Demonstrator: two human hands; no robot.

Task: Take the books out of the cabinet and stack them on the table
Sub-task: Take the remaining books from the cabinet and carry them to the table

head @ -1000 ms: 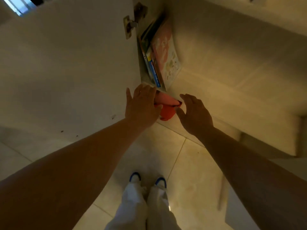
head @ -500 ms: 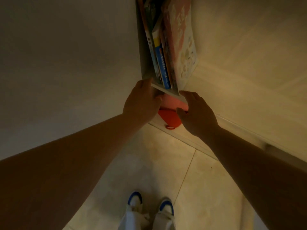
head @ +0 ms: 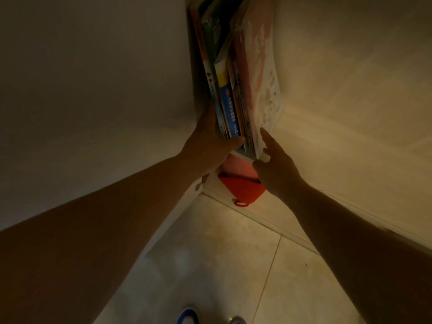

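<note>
Several thin books (head: 230, 99) stand upright in a row on a cabinet shelf (head: 243, 157), spines toward me; the rightmost is a large pink and white one (head: 261, 73). My left hand (head: 208, 143) grips the left part of the row, its thumb lying across the lower spines and its fingers hidden behind the books. My right hand (head: 275, 167) reaches up with its fingers extended, the fingertips touching the lower edge of the pink and white book.
The open cabinet door (head: 93, 90) fills the left side and a pale cabinet face (head: 350, 90) the right. A red and pink object (head: 240, 185) sits on the shelf below. Tiled floor (head: 222, 253) and my shoes (head: 187, 315) lie beneath.
Both hands have risen from the shelf edge onto the books. The left hand has closed around the left part of the row and the right hand's fingers have reached the rightmost book.
</note>
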